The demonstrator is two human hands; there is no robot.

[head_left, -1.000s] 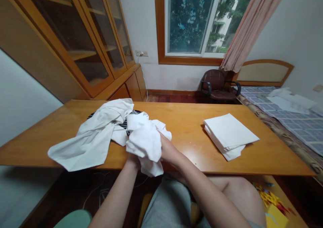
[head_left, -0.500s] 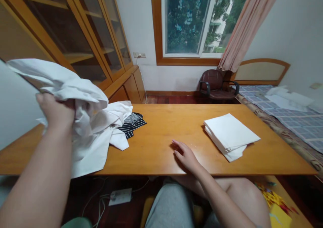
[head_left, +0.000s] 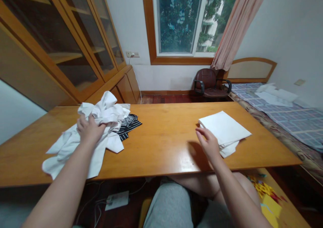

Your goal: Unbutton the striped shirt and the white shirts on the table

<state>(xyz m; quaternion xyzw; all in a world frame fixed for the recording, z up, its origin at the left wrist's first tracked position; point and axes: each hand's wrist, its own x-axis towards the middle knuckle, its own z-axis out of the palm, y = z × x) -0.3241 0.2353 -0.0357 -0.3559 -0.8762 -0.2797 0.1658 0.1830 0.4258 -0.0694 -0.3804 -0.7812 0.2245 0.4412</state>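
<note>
Table (head_left: 161, 147): 1 crumpled cloth (head_left: 108, 110) in left hand (head_left: 89, 130), 1 stack (head_left: 224, 128) at right hand (head_left: 209, 144).

Most of the striped garment (head_left: 131, 124) under the crumpled white cloth (head_left: 109, 109).

Left hand (head_left: 88, 129) lowered the white cloth (head_left: 101, 112) — right hand (head_left: 209, 144) reached the folded stack (head_left: 224, 128).

Table (head_left: 161, 144): long, wooden, glossy orange-brown top.
- Crumpled white cloth (head_left: 112, 112): heaped at the left end, with one corner hung over the near edge.
- Striped dark cloth (head_left: 130, 124): partly covered by that heap.
- Folded white stack (head_left: 227, 128): laid toward the right end, well apart from the others.
</note>
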